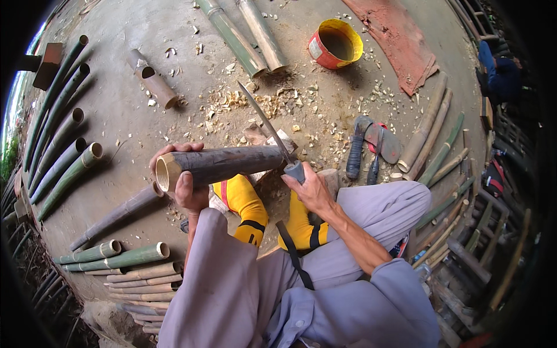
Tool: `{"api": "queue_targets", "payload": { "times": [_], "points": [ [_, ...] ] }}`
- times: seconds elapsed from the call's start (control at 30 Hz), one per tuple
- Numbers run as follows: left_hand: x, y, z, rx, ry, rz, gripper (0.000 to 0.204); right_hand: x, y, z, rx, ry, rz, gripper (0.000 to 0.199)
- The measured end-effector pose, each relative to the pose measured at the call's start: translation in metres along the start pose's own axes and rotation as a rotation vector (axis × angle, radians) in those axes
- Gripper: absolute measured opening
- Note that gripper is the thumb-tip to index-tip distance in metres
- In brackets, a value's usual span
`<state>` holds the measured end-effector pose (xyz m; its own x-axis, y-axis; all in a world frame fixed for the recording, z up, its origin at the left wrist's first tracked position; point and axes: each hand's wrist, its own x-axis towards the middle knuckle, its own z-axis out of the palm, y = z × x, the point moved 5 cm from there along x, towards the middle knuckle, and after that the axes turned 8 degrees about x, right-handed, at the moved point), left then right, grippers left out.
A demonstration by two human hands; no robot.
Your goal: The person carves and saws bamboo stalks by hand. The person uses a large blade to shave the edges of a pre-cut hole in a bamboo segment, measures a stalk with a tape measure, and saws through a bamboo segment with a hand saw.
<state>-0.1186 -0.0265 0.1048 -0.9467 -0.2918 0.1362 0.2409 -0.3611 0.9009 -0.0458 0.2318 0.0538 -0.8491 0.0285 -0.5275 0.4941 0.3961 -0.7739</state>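
My left hand (193,198) is wrapped round the near end of a dark bamboo tube (232,164), which lies across in front of me. Its pale, trimmed open end faces left. In my right hand (316,194) is a knife (263,118) with a grey handle; the long narrow blade points up and away, crossing by the tube's far end. That end is close to a light block of wood (283,139), and whether they touch is hidden. Below the tube are my feet in yellow socks (246,202). Wood chips (235,101) litter the ground beyond.
A hatchet-like tool (355,151) and another dark-handled tool (374,165) lie to the right. Farther off stand a red-and-yellow bucket (335,45) and a red cloth (400,43). Bamboo poles (67,153) lie at left, more poles (426,130) at right, and a cut tube (152,81) ahead.
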Motion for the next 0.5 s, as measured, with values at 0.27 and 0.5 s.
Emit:
{"api": "queue_targets", "payload": {
  "times": [0.27, 0.5],
  "points": [
    [0.003, -0.001, 0.012, 0.062, 0.014, 0.005, 0.062, 0.011, 0.000, 0.003, -0.060, 0.019, -0.108, 0.043],
    [0.003, 0.002, 0.004, 0.053, -0.068, -0.020, 0.066, -0.016, -0.027, -0.016, 0.075, 0.194, -0.355, 0.040]
  ]
}}
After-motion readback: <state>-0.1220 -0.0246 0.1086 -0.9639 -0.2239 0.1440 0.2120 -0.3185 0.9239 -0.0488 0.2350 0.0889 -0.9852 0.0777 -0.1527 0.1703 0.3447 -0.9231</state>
